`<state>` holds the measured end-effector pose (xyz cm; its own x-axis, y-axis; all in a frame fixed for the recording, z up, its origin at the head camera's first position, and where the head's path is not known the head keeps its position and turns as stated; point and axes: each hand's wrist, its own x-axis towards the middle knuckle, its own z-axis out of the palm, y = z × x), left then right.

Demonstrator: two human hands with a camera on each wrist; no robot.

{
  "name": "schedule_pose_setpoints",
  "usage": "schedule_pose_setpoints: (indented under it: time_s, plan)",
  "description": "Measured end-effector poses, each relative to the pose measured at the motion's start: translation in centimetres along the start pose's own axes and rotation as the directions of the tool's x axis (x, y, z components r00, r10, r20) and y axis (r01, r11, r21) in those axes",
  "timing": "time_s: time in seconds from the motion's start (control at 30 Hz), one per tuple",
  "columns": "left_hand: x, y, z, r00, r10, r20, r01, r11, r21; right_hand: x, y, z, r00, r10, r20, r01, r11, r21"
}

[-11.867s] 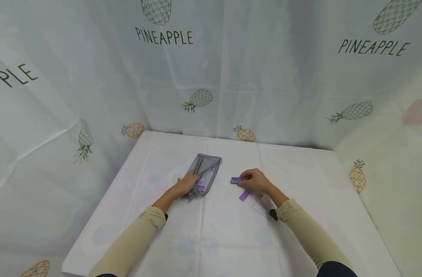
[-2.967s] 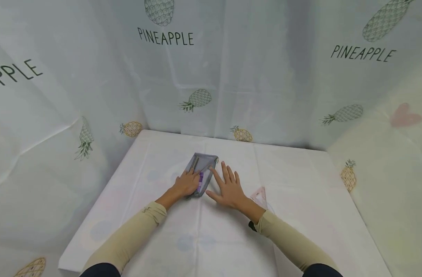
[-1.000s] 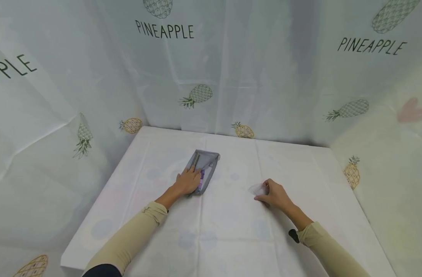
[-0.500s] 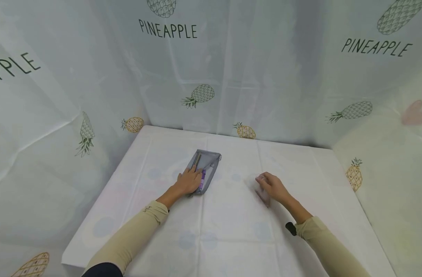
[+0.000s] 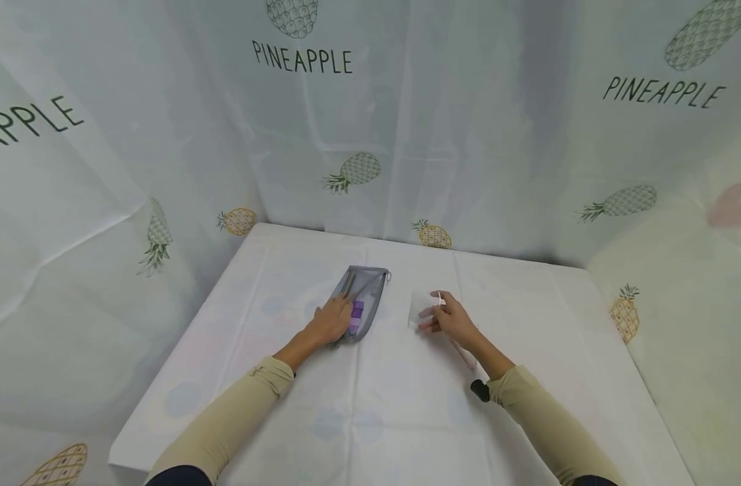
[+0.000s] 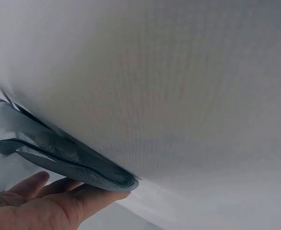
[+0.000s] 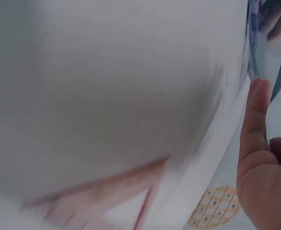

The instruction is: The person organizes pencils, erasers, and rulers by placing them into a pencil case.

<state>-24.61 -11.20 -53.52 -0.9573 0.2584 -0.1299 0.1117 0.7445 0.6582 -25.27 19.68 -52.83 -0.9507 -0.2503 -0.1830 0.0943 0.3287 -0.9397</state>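
Note:
A grey mesh pencil case (image 5: 370, 307) lies on the table. Through the mesh show dark slim pencils (image 5: 349, 282) and purple blocks (image 5: 355, 316), too small to identify. My left hand (image 5: 331, 320) rests on the near left side of the case, its fingers lying along the mesh in the left wrist view. Right of the case, my right hand (image 5: 451, 320) holds a clear flat plastic piece (image 5: 417, 307) above the table; its exact kind cannot be told. Behind that hand a pink-edged clear set square (image 7: 97, 191) lies flat, blurred in the right wrist view and partly hidden by the forearm in the head view.
The table (image 5: 395, 432) wears a white cloth with faint coloured dots. A pineapple-print curtain (image 5: 480, 121) closes off its back and sides.
The right hand has taken up the clear plastic piece and moved left toward the case. Earlier it handled purple blocks, which now show in the case. The left hand stays on the case.

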Motion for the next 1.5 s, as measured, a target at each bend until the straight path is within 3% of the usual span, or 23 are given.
schedule_pose_setpoints:
  time_s: [0.13,0.33,0.6,0.83,0.97,1.1,1.23,1.3,1.4,1.5]
  plan:
    - [0.0,-0.2,0.1,1.000,0.009,-0.010,-0.009,1.000,-0.021,1.2,-1.0,2.4,0.997,0.073,-0.030,-0.070,0.993,0.097]
    - [0.0,-0.2,0.1,1.000,0.002,-0.023,-0.003,0.999,-0.035,2.3,-1.9,6.0,0.993,0.113,-0.012,-0.109,0.975,0.196]
    - [-0.1,-0.3,0.2,1.000,0.004,-0.030,-0.004,1.000,-0.004,3.4,-1.8,9.9,0.994,0.105,0.019,-0.106,0.976,0.189]
    - [0.5,-0.5,0.4,0.998,0.030,-0.050,-0.031,0.999,-0.026,5.3,-2.3,11.6,0.996,0.088,-0.014,-0.081,0.961,0.265]
    - [0.5,-0.5,0.5,0.999,0.011,-0.047,-0.011,1.000,-0.009,6.2,-3.1,12.8,0.995,0.096,0.010,-0.096,0.964,0.248]
    - [0.3,-0.5,0.4,0.999,-0.003,-0.048,0.002,1.000,-0.014,6.9,-3.3,14.0,0.998,0.067,-0.001,-0.066,0.986,0.155]
    - [0.1,-0.4,0.3,0.999,0.008,-0.053,-0.010,0.999,-0.037,7.1,-3.3,14.7,0.998,-0.006,-0.068,-0.001,0.995,-0.101]
    - [0.0,-0.3,0.3,0.999,0.013,-0.049,-0.015,0.999,-0.050,7.1,-3.3,14.8,0.993,-0.070,-0.092,0.044,0.963,-0.265]
    - [-0.1,-0.3,0.2,0.999,0.015,-0.042,-0.018,0.998,-0.058,7.1,-3.5,14.9,0.982,-0.168,-0.085,0.112,0.887,-0.449]
    - [0.0,-0.3,0.2,0.999,0.015,-0.045,-0.018,0.999,-0.049,6.9,-3.8,14.7,0.968,-0.245,-0.058,0.173,0.814,-0.555]
